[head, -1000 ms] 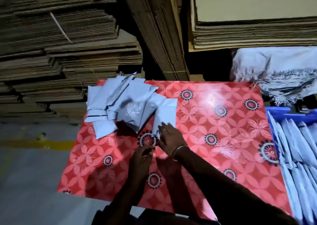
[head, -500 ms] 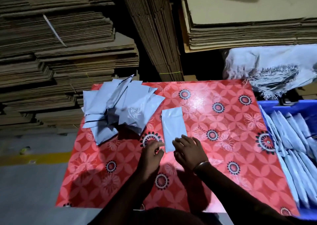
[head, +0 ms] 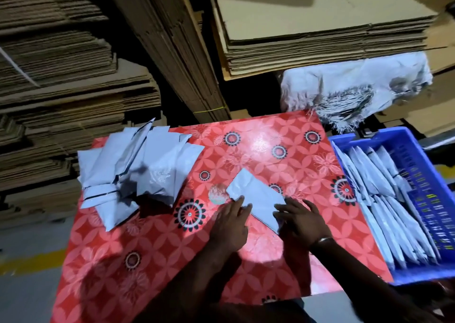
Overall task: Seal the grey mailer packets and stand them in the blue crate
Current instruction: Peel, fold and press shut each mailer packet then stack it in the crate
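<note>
So there's one grey packet [head: 256, 197] lying slanted on the red flowery table [head: 152, 248], with the left hand [head: 230, 221] flat on its near-left edge and the right hand [head: 301, 220] spread over its near-right corner. A messy pile of grey packets [head: 130, 172] sits at the table's far left. Off the right edge, the blue crate [head: 423, 175] has more packets standing in rows [head: 384, 207], and flattened cardboard stacks [head: 320, 34] fill the back.

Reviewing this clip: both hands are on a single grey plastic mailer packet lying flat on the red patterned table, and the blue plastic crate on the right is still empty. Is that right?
Not quite. The head view shows the blue plastic crate already holding rows of grey packets standing on edge. The rest holds: the left hand and right hand are both on the single grey plastic mailer packet lying flat on the red patterned table.
</note>
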